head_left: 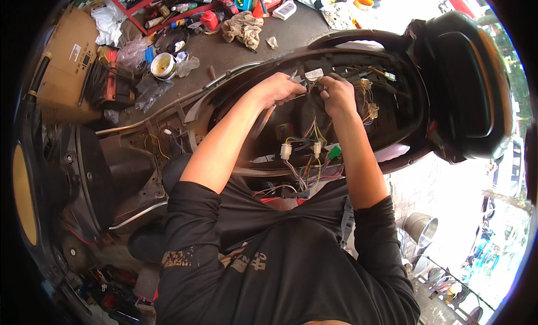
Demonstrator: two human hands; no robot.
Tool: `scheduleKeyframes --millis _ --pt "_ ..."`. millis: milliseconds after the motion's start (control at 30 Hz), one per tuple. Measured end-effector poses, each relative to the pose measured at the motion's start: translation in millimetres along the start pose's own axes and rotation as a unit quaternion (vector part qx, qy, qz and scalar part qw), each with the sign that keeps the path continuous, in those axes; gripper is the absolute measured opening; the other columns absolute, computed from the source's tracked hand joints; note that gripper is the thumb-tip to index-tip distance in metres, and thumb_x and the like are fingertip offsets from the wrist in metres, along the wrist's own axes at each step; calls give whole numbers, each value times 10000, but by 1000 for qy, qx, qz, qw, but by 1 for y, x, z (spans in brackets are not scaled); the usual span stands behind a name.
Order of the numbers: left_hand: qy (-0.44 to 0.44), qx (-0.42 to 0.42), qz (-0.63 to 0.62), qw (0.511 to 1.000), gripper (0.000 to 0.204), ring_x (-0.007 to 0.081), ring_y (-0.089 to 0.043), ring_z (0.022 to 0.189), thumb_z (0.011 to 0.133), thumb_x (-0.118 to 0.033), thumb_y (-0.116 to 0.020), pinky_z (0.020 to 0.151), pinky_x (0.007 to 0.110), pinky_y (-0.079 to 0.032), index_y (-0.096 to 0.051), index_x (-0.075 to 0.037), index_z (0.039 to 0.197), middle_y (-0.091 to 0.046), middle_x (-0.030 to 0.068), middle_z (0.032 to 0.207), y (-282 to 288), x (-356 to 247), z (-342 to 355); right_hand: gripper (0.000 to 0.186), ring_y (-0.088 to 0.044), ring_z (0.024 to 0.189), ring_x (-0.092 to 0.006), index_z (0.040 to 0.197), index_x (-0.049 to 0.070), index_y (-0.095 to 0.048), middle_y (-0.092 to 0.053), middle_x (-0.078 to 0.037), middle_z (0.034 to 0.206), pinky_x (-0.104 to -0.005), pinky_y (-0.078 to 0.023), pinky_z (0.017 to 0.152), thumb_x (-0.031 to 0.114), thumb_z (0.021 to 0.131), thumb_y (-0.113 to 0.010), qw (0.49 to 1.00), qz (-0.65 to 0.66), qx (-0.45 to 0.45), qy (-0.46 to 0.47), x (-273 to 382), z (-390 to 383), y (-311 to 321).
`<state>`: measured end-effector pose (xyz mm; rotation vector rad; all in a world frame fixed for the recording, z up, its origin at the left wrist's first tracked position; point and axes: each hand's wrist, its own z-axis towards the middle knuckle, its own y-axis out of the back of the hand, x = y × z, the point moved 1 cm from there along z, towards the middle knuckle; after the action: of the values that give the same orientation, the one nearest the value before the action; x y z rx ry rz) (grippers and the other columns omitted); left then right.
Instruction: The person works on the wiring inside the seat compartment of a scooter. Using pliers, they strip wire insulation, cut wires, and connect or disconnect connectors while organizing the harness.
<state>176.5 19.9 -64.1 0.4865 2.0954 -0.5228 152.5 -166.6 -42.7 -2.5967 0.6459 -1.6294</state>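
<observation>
Currently prob. mid wiring work: L hand (278, 90) closed round a slim tool (270, 113), type unclear; R hand (338, 95) pinched tight on what look like thin wires (311, 87), nr far edge of the opening in the scooter body (240, 171), w/ white connectors (286, 151) & green connector (334, 152) nr its near edge. Next move prob. calls for steady fingertips, tool clear of other wires

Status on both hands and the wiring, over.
Left hand gripping a tool. Right hand at the wiring, exact grip unclear. Green connector beside right forearm.
</observation>
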Motion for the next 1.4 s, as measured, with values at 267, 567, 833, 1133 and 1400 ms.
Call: scheduleKeyframes --millis 267,567,833,1133,1400 --pt "-28 -48 60 997 215 60 -412 470 848 -227 -750 435 241 -267 -621 -113 720 -511 -47 584 -5 -4 0 77 -587 709 -122 952 -19 -631 -662 -103 924 -213 -394 526 22 890 -647 992 90 64 -68 10 10 -4" --pt "5 -62 -68 996 315 60 -445 463 899 -398 -702 433 215 -289 -662 -110 778 -572 -30 609 -3 -2 6 262 -635 780 -156 1054 -60 -719 -724 -83 909 -287 -502 748 136 882 -694 958 -247 116 82 0 -27 -3" --pt "-61 -85 -36 994 221 55 -472 508 897 -281 -741 463 241 -305 -677 -115 767 -614 -33 665 -5 6 8 258 -688 975 -324 1067 68 -749 -716 -174 1047 -364 -521 890 141 848 -633 837 -458 170 246 -1 -52 -5" --pt "-60 -118 -22 991 223 70 -454 533 893 -309 -724 484 249 -331 -688 -112 796 -614 -20 690 -8 3 9 240 -638 864 -80 1150 -5 -675 -704 -44 995 -229 -493 737 140 960 -654 965 -187 139 118 16 -107 29" --pt "-95 -182 -91 974 348 72 -433 576 920 -405 -683 490 241 -317 -640 -81 1040 -613 -2 832 1 -16 -39 215 -645 849 -96 1131 -20 -669 -718 -56 981 -232 -495 750 130 981 -630 967 -139 130 170 23 -158 37"
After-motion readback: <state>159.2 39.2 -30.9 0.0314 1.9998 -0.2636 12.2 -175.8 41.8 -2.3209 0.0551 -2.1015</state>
